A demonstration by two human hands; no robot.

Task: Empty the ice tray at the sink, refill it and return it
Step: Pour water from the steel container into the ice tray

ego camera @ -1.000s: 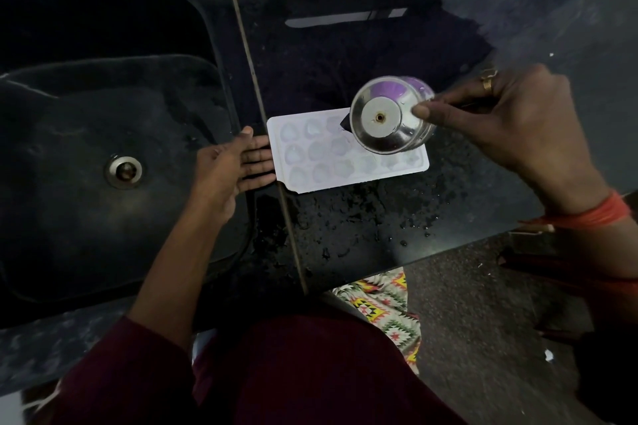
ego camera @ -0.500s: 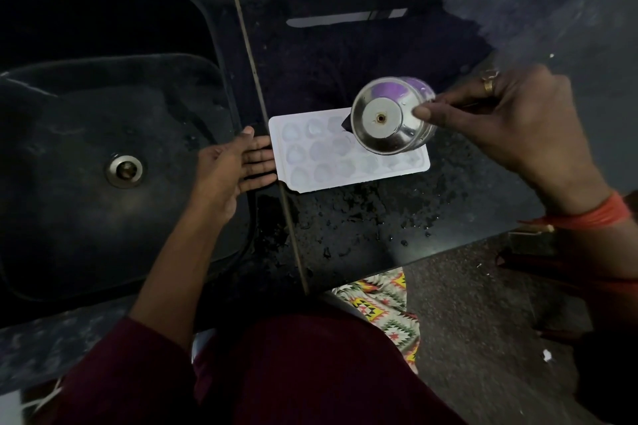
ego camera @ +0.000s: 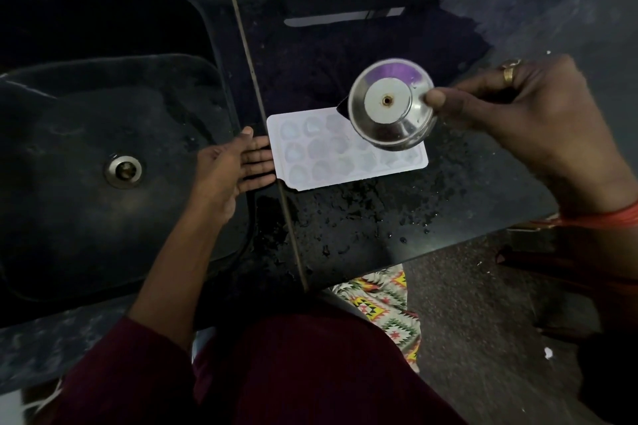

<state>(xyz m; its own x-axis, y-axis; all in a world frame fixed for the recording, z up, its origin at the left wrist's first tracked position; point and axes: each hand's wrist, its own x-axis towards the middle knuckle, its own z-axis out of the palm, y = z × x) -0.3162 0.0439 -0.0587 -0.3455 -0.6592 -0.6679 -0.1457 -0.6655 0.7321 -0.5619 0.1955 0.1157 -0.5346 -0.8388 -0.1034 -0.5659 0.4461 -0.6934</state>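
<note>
While the right hand grips a tipped steel cup above the tray, the left hand lies flat against its end. Refilling seems underway; returning it remains.

I see the right hand drift slightly up and to the right, tipping the round shiny steel cup further over the white plastic ice tray; its flat base now faces the camera more squarely
</note>
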